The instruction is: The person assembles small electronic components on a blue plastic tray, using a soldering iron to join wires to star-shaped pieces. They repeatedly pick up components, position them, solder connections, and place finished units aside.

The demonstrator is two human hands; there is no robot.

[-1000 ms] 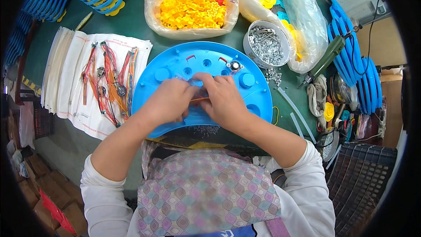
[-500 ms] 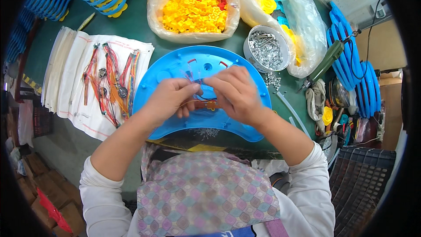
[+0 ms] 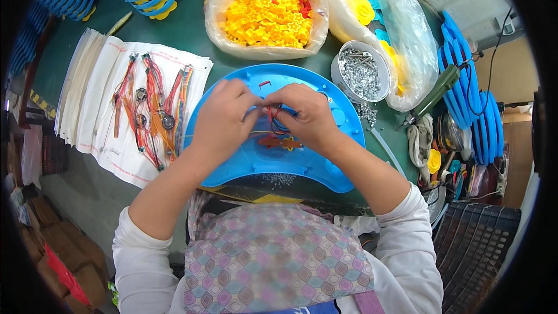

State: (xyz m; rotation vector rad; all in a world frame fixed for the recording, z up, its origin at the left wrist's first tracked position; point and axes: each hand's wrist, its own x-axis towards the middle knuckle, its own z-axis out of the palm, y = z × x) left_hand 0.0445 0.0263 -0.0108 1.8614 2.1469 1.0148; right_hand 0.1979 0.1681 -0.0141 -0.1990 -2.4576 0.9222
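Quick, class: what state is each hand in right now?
Left hand: closed; what it holds, if anything, cannot be told.
Right hand: closed, apparently on thin red and black wires above the curved blue plastic shell.

Through the remote head view, I am observing red print (image 3: 167, 57) running along the edge of the white sheet (image 3: 106, 113); its characters are appearing too small for reading. I am also viewing white lettering (image 3: 303, 310) on the blue panel (image 3: 324, 309) at the lower border, where the frame is cutting it off.

Hands (image 3: 309, 115) hide part of wires (image 3: 272, 117); blue frames (image 3: 145, 1) cut off by top edge.
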